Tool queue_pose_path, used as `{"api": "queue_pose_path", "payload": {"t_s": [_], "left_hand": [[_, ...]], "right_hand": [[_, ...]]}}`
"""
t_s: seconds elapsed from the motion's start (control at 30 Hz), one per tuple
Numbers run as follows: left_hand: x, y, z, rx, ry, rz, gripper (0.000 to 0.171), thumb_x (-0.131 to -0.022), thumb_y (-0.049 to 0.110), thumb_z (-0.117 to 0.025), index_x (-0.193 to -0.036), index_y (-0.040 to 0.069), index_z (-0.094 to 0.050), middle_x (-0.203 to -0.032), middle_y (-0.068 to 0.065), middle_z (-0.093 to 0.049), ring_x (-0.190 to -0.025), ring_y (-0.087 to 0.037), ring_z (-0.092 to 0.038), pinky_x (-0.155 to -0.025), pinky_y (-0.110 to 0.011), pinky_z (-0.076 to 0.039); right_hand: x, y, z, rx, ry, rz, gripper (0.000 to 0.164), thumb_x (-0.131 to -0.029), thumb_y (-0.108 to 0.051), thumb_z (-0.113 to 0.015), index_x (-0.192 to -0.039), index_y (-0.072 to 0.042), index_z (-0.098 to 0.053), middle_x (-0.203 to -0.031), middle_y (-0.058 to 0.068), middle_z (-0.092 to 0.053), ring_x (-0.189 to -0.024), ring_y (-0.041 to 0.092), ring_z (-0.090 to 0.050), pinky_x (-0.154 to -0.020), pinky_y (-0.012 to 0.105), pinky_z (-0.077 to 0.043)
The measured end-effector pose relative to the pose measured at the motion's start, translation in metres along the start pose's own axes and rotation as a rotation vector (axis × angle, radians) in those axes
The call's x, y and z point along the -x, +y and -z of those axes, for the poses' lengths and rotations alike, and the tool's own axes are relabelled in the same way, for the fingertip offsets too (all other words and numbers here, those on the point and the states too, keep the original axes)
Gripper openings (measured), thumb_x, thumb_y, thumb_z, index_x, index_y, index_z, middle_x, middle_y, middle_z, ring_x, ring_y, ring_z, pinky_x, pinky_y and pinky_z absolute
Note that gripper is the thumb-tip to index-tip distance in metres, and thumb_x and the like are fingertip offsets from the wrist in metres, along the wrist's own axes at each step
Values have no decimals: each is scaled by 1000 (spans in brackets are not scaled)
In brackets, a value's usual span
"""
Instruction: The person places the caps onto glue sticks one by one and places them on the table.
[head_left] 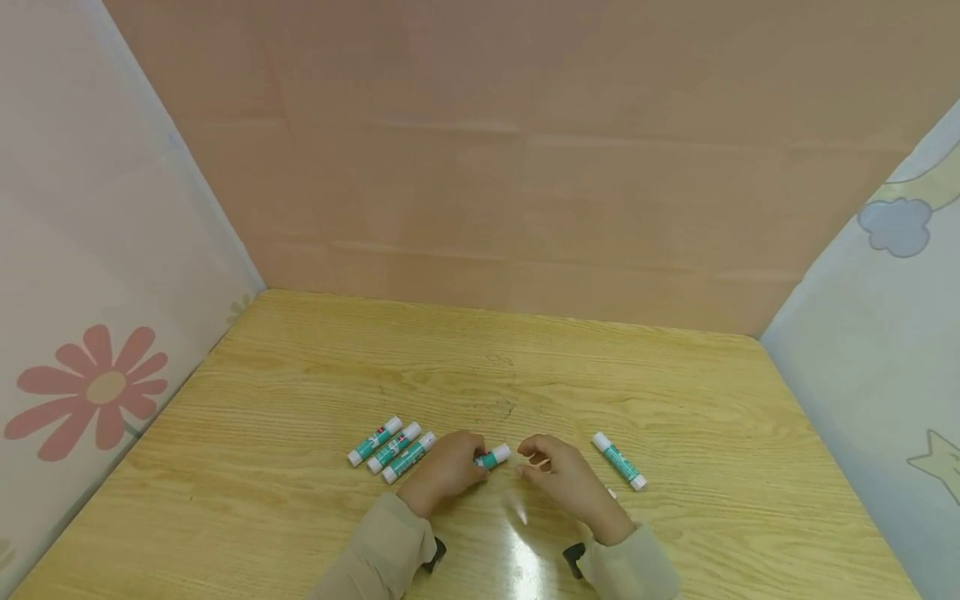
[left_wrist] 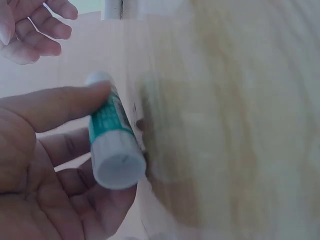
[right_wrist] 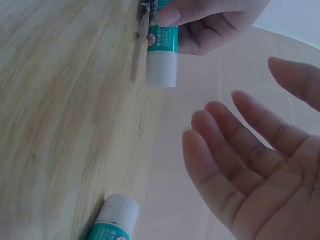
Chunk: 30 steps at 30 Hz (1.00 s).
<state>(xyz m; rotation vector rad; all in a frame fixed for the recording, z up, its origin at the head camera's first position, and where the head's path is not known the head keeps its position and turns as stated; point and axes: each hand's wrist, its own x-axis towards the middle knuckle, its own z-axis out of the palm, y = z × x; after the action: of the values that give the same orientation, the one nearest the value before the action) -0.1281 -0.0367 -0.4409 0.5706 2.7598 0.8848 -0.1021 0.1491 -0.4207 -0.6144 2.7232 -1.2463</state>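
My left hand (head_left: pixel 448 468) pinches a green-and-white glue stick (head_left: pixel 495 457) between thumb and fingers, close over the table. In the left wrist view, the thumb lies along the label of this glue stick (left_wrist: pixel 110 117), and one white end faces the camera. My right hand (head_left: pixel 561 473) is just to its right, fingers loosely bent and holding nothing. The right wrist view shows its palm and spread fingers (right_wrist: pixel 250 155) apart from the held stick. Side by side, left of my left hand, lie three more glue sticks (head_left: pixel 394 447).
Another glue stick (head_left: pixel 619 461) lies at an angle to the right of my right hand. A small white end (head_left: pixel 612 492) peeks out beside my right forearm, the rest hidden. The wooden table (head_left: pixel 480 350) meets a brown back panel (head_left: pixel 480 208) and patterned side panels.
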Motion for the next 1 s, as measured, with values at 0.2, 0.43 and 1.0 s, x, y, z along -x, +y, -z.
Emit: {"api": "queue_pose_path", "payload": {"t_s": [0.2,0.43,1.0], "left_hand": [[-4,-5,-3,-87,38,41,15,-69,14,-70,-73,9,-57,-67,3,-48,-60,-11,-43,-52,-24,-37],[-8,-7,-2,-165,50,52,18,-66,17,-71,-71,10,-55,-66,3,-46,-60,-12,-43,-50,-25,-36],[-8,-4,-1,-153,36,74,19,-67,15,-71,-75,9,-55,-69,1,-44,-61,-14,-42,-51,-27,-36]], "right_hand": [[1,1,1,-20,-14,-30,25,-83,-19,-57,-100,0,-56,-96,8,-56,-84,18,-50,-69,28,-44],[1,-1,2,-32,-15,-38,26,-84,-19,-56,-101,0,-55,-96,8,-55,-85,18,-50,-71,30,-44],[1,0,3,-46,-26,-30,25,-84,-15,-56,-102,2,-55,-97,10,-55,-86,20,-50,-71,31,-44]]}}
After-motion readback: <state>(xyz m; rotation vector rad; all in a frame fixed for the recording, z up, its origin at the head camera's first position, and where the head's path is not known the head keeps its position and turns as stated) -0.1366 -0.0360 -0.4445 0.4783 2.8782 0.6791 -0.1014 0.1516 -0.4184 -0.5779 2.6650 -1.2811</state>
